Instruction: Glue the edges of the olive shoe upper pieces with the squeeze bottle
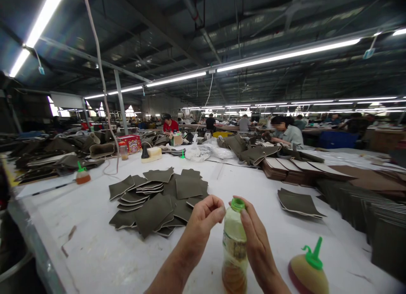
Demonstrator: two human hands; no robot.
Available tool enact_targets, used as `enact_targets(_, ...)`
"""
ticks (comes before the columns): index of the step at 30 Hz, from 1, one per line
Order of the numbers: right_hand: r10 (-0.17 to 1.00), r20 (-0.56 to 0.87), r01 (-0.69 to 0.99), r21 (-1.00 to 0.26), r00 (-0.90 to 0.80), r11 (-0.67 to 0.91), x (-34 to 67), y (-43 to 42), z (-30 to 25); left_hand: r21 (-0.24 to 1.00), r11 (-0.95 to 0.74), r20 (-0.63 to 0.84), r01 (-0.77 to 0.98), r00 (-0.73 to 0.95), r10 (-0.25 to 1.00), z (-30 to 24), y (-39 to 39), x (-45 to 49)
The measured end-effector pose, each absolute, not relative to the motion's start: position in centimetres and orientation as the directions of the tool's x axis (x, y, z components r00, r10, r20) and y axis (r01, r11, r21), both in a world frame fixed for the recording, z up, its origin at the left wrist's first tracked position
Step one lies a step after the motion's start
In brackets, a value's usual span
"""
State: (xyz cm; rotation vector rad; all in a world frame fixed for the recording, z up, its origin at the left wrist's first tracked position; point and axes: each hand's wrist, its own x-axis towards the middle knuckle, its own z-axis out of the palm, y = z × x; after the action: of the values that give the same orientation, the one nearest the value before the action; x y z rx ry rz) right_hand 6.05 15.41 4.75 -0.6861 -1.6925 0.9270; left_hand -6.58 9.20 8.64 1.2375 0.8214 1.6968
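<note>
A clear plastic bottle (234, 243) with a green neck stands upright on the white table in front of me. Its lower part holds amber liquid, and the mouth is uncapped. My right hand (255, 232) grips the bottle's upper right side, thumb in front and fingers behind. Just left of the neck, my left hand (206, 216) has its fingers curled and thumb pressed to the forefinger; whatever they pinch is hidden or too small to see. A squeeze bottle (307, 273) with a green nozzle sits at the lower right.
Dark olive leather pieces (155, 216) lie heaped left of my hands. A small stack of pieces (298, 202) and long dark rows (377, 218) are on the right. Another glue bottle (83, 174) stands far left. Several people work beyond the table, one in red (170, 125).
</note>
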Motion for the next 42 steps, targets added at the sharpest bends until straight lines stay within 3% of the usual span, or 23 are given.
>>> enact_targets(6,0.798,0.510,0.002,-0.842,-0.322,0.539,6.0,15.6,4.6,0.879,-0.412,0.360,-0.239,-0.232,0.904,8.7,9.1,-6.8)
enact_targets(17,0.785,0.528,-0.003,-0.830,-0.325,0.558,6.1,15.7,4.3,0.912,-0.407,0.393,0.047,-0.378,0.838,8.4,9.4,-6.6)
enact_targets(21,0.757,0.572,-0.025,-0.803,-0.316,0.596,6.5,15.5,5.2,0.918,-0.392,0.396,0.068,-0.235,0.888,7.7,9.9,-6.4)
enact_targets(29,0.661,0.682,0.029,-0.689,-0.312,0.724,8.7,15.5,8.1,0.931,-0.347,0.345,-0.112,-0.035,0.938,8.1,10.1,-5.5)
enact_targets(34,0.667,0.661,0.134,-0.669,-0.344,0.731,9.1,15.5,8.9,0.943,-0.333,0.332,-0.030,-0.017,0.943,8.0,9.8,-6.0)
enact_targets(42,0.689,0.633,0.085,-0.711,-0.353,0.698,8.9,14.9,9.4,0.941,-0.329,0.333,0.087,-0.038,0.942,8.0,8.8,-6.0)
